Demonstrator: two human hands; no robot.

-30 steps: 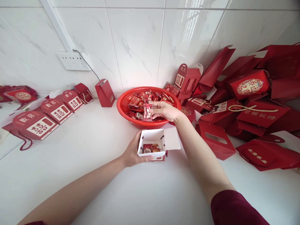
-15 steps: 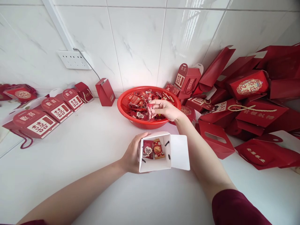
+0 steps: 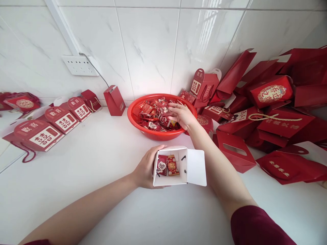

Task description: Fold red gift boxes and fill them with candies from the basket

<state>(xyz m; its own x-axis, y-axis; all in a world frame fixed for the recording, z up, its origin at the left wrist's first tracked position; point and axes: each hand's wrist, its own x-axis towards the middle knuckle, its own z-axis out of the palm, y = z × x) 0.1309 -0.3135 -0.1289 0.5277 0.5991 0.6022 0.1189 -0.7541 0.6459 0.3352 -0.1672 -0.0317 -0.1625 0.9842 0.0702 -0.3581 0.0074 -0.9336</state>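
Tilted toward me, an open box (image 3: 196, 167) with a white inside rests in my left hand (image 3: 146, 170), whose fingers wrap round its left side. Two wrapped sweets (image 3: 173, 165) lie on the box's bottom, and its flap hangs out to the right. Beyond it is a red plastic basket (image 3: 158, 135) filled with red-wrapped sweets (image 3: 153, 125). My right hand (image 3: 182, 115) is over the basket's right part, fingers apart, its fingertips at the sweets. No sweet shows clearly gripped between them.
Red gift boxes (image 3: 63, 123) stand in a row at the left. A single red box (image 3: 114, 100) is by the tiled wall, below a socket panel (image 3: 80, 65) with a cable. Many red boxes (image 3: 270, 92) are piled at the right.
My right hand has let go of the sweet it pinched and spread its fingers, shifting slightly right. The box in my left hand has moved a little right.
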